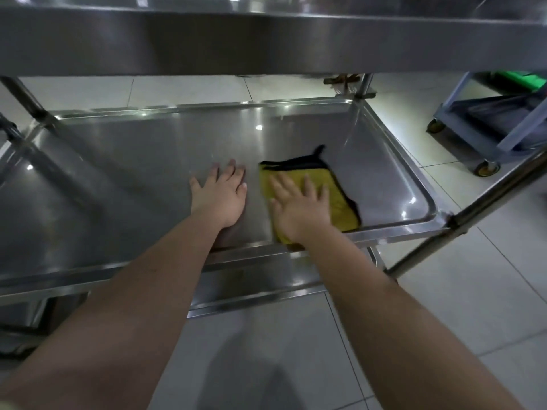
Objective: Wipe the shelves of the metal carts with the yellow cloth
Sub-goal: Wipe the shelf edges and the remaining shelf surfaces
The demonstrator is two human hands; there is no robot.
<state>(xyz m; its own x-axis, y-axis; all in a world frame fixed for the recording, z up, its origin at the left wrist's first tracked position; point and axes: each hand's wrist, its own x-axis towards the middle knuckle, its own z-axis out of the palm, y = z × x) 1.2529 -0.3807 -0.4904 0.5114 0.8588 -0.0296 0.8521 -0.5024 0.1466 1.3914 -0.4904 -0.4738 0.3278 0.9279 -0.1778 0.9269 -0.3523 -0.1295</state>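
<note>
right hand presses flat on the yellow cloth, left hand spread flat on the cart shelf, looks like steadying.

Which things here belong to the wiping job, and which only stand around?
For the job:
- cloth, under the right hand
- cart shelf, where the left hand rests flat

Only standing around:
- blue trolley
- green object on it
- tiled floor

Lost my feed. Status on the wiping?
Right hand flat on cloth, middle shelf. Left hand flat on bare metal beside it. Blue cart stands apart, right.
</note>
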